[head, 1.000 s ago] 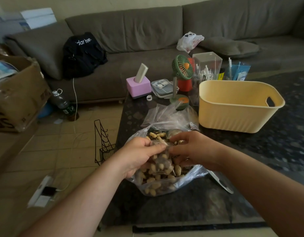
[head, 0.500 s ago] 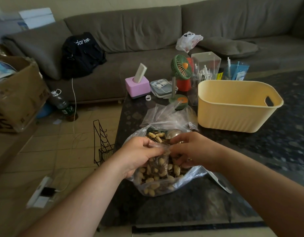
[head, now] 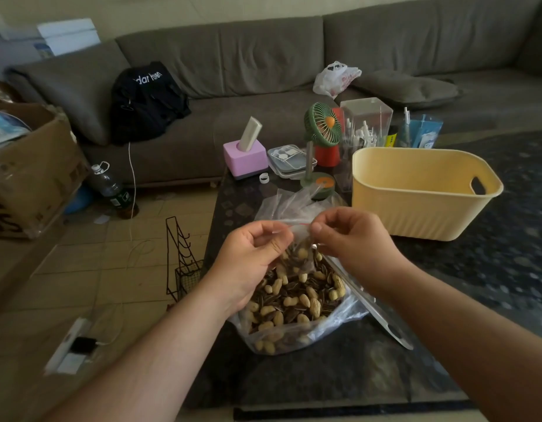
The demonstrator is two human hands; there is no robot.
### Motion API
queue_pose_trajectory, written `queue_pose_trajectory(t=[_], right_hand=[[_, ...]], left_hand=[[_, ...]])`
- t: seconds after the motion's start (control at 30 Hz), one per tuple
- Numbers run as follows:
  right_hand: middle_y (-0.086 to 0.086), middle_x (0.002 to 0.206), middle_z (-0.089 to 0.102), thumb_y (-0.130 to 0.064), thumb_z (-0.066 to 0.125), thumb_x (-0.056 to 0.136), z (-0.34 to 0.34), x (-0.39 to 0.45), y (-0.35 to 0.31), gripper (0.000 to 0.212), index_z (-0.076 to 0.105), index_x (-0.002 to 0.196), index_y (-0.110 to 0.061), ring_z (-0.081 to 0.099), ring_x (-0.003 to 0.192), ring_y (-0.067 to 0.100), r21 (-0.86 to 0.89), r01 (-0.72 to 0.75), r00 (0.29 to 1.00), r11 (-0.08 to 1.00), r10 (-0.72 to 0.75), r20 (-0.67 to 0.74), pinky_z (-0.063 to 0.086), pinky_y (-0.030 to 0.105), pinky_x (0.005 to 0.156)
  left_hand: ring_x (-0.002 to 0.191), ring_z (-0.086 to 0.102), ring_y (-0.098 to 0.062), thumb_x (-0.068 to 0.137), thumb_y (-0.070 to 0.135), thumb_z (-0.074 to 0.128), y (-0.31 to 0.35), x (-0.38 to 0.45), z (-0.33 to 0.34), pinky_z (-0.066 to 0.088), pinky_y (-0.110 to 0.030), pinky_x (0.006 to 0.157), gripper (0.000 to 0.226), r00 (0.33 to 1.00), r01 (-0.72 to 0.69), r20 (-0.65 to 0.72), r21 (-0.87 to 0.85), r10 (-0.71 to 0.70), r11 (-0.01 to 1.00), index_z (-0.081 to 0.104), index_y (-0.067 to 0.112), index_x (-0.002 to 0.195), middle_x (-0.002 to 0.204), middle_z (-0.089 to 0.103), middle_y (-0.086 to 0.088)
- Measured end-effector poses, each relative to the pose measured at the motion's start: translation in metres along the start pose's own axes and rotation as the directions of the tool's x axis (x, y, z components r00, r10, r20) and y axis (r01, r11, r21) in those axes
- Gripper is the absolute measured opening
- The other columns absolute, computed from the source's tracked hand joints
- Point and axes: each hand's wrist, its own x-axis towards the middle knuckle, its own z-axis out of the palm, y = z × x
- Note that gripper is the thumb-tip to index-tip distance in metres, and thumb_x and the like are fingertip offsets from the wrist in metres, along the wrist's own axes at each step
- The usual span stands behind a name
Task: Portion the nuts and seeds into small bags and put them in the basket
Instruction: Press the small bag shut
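Head view is showing both hands raised over the big bag of nuts and seeds (head: 294, 303), which is the landmark here. The left hand (head: 251, 263) is curling its fingers and pinching the left end of the top strip of a small clear bag (head: 298, 242); the right hand (head: 352, 239) is pinching the right end of that same strip, thumb against forefinger. The small bag is hanging between them, directly above the big bag's open mouth, and is holding a few peanuts and striped seeds in its lower part.

The big bag is sitting on the dark table (head: 324, 376), its plastic rolled down around a heap of peanuts in the shell and sunflower seeds. A flat metal tool (head: 376, 312) is leaning against the big bag's right side and running down onto the table. Just behind the big bag, a pile of empty clear bags (head: 291, 202) is lying crumpled. Behind and to the right of the big bag, the yellow basket (head: 416, 208) is standing upright, apart from it. Farther behind the big bag, a green desk fan (head: 322, 124) and a pink box (head: 244, 159) are standing near the table's far edge, with a grey sofa (head: 263, 56) beyond them.
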Motion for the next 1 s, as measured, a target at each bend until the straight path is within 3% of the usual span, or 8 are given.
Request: queue_pose_trajectory(t=[0.13, 0.2, 0.33, 0.5, 0.73, 0.9, 1.0], right_hand=[[0.017, 0.088, 0.076, -0.016, 0.071, 0.098, 0.003, 0.005, -0.008, 0.009, 0.074, 0.095, -0.008, 0.074, 0.079, 0.030, 0.137, 0.019, 0.998, 0.990, -0.009, -0.070, 0.064, 0.049, 0.083], [0.020, 0.090, 0.076, -0.014, 0.071, 0.098, 0.007, 0.007, -0.007, 0.008, 0.073, 0.097, -0.007, 0.072, 0.078, 0.028, 0.227, 0.016, 0.995, 0.974, 0.006, -0.095, 0.064, 0.048, 0.083], [0.013, 0.091, 0.077, -0.009, 0.068, 0.099, 0.008, 0.007, -0.007, 0.010, 0.071, 0.106, -0.002, 0.075, 0.081, 0.024, 0.382, -0.080, 0.995, 0.921, 0.094, -0.018, 0.065, 0.038, 0.080], [0.015, 0.086, 0.076, -0.010, 0.068, 0.099, 0.003, 0.007, -0.007, 0.013, 0.070, 0.102, 0.003, 0.075, 0.077, 0.023, 0.359, -0.044, 0.996, 0.932, 0.068, -0.055, 0.064, 0.031, 0.070], [0.018, 0.092, 0.078, -0.011, 0.072, 0.096, 0.000, 0.009, -0.003, 0.009, 0.074, 0.099, -0.003, 0.077, 0.083, 0.028, 0.240, -0.004, 0.999, 0.971, 0.016, -0.049, 0.065, 0.037, 0.079], [0.018, 0.088, 0.078, -0.008, 0.071, 0.096, 0.000, 0.009, -0.005, 0.008, 0.073, 0.097, -0.001, 0.077, 0.079, 0.026, 0.266, -0.002, 0.998, 0.964, 0.020, -0.067, 0.064, 0.032, 0.074], [0.018, 0.089, 0.078, -0.008, 0.071, 0.096, -0.003, 0.010, -0.006, 0.007, 0.073, 0.095, -0.001, 0.078, 0.082, 0.028, 0.276, -0.013, 0.998, 0.961, 0.031, -0.059, 0.065, 0.036, 0.079]], left_hand=[[0.098, 0.078, -0.023, 0.096, 0.023, 0.070, 0.004, 0.002, 0.012, 0.061, -0.038, 0.082, 0.021, 0.998, -0.055, -0.040, -0.104, 0.051, 0.993, 0.071, 0.010, 0.112, 0.105, 0.081, -0.010], [0.098, 0.079, -0.024, 0.102, 0.019, 0.066, 0.004, 0.004, 0.019, 0.062, -0.039, 0.081, 0.014, 0.994, -0.077, -0.087, -0.119, 0.067, 0.990, 0.070, 0.010, 0.112, 0.105, 0.081, -0.011], [0.099, 0.078, -0.029, 0.102, 0.018, 0.070, 0.004, 0.007, 0.028, 0.064, -0.051, 0.088, 0.008, 0.982, -0.107, -0.171, -0.125, 0.085, 0.986, 0.071, 0.013, 0.108, 0.101, 0.081, -0.010], [0.098, 0.079, -0.027, 0.105, 0.019, 0.065, 0.005, 0.009, 0.032, 0.064, -0.051, 0.087, 0.005, 0.985, -0.095, -0.157, -0.133, 0.073, 0.987, 0.070, 0.018, 0.106, 0.101, 0.081, -0.007], [0.098, 0.078, -0.027, 0.103, 0.022, 0.068, 0.006, 0.010, 0.035, 0.064, -0.043, 0.075, 0.006, 0.981, -0.080, -0.189, -0.184, 0.044, 0.980, 0.073, 0.018, 0.103, 0.103, 0.079, -0.007], [0.097, 0.079, -0.026, 0.102, 0.020, 0.068, 0.009, 0.011, 0.032, 0.064, -0.042, 0.074, 0.009, 0.987, -0.050, -0.160, -0.205, 0.017, 0.977, 0.074, 0.013, 0.105, 0.100, 0.080, -0.008], [0.097, 0.079, -0.026, 0.103, 0.018, 0.067, 0.009, 0.012, 0.030, 0.062, -0.036, 0.070, 0.010, 0.990, -0.058, -0.134, -0.182, 0.033, 0.982, 0.074, 0.012, 0.106, 0.100, 0.080, -0.008]])
